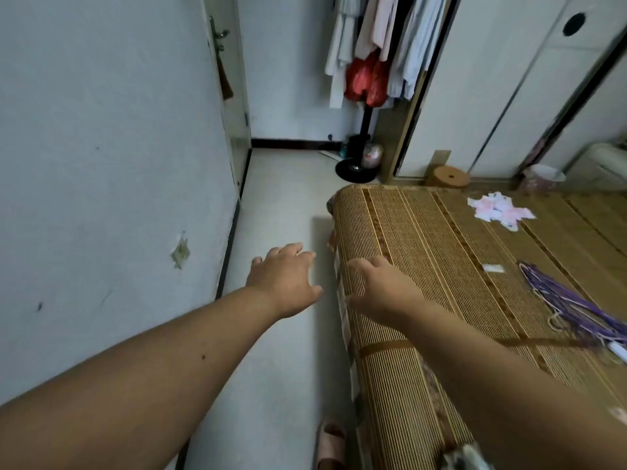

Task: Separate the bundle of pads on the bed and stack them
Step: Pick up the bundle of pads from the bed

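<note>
Our two forearms reach out from the bottom edge, the left hand above the floor just beside the bed, the right hand over the bed's near edge; both are spread wide and hold nothing. We judge the separating not yet begun, since no pad is in hand. The bundle of pads lies well apart from us, toward the bed's far end, a loose white-and-pink heap of flat pieces. Next we must get within reach of it, then lift pieces off one by one
</note>
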Tool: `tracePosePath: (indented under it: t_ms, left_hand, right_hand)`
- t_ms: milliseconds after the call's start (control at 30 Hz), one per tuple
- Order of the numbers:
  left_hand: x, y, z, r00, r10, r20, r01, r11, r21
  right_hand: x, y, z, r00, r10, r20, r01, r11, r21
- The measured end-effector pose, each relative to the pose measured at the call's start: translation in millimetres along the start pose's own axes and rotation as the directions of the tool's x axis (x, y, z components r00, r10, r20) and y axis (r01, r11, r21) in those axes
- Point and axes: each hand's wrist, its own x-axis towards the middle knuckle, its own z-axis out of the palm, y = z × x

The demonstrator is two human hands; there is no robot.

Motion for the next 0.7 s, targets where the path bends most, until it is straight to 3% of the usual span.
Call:
tracePosePath:
  t_ms: [200, 367, 700]
  left_hand:
    - [104.3, 11.1, 8.2, 0.994, -0.068, 0.082, 0.074, 0.995, -0.071]
    - [186.4, 14.3, 6.0, 0.996, -0.077, 0.043, 0.081, 0.991, -0.103]
    - [356.9, -47.2, -18.8, 0.995, -0.090, 0.047, 0.094, 0.991, -0.091]
  right_hand:
    - [93.8, 41.0, -20.6, 0.998, 0.007, 0.067, -0.009, 1.000, 0.021]
    - [174.1, 70.8, -43.7, 0.998, -0.011, 0.067, 0.012, 1.000, -0.005]
    - [349.1, 84.6, -67.3, 0.998, 0.007, 0.061, -0.010, 0.999, 0.038]
